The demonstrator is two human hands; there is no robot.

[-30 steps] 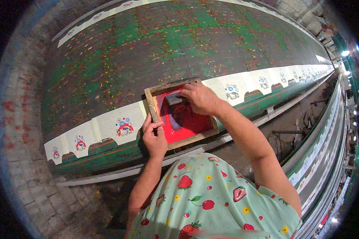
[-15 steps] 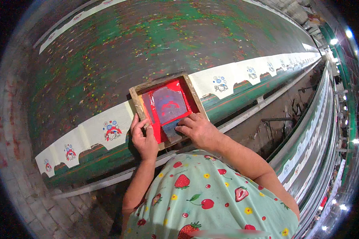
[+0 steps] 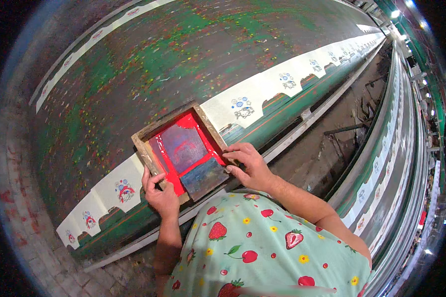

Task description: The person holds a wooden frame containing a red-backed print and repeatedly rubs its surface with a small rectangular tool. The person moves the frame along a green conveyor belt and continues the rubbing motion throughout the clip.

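A wooden screen frame holding red ink sits tilted over the row of white printed pieces along the green table's near edge. Inside it, a purplish mesh shows between red ink bands, and a dark flat squeegee lies along the near side. My left hand grips the frame's left rail, thumb on top and fingers round the outside. My right hand is at the right rail near the front corner, fingers curled over it. Pieces left of the frame show red-and-blue prints; those to its right show blue and dark ones.
The long table carries another white strip along its far edge. A metal rail runs along the near side. At the right, beyond a gap with dark pipes, further long tables carry printed pieces. A brick floor lies at left.
The squeegee moved from the screen's upper part to its near side. My right hand left it for the frame's right rail. The frame and my left hand appear further left and lower in view.
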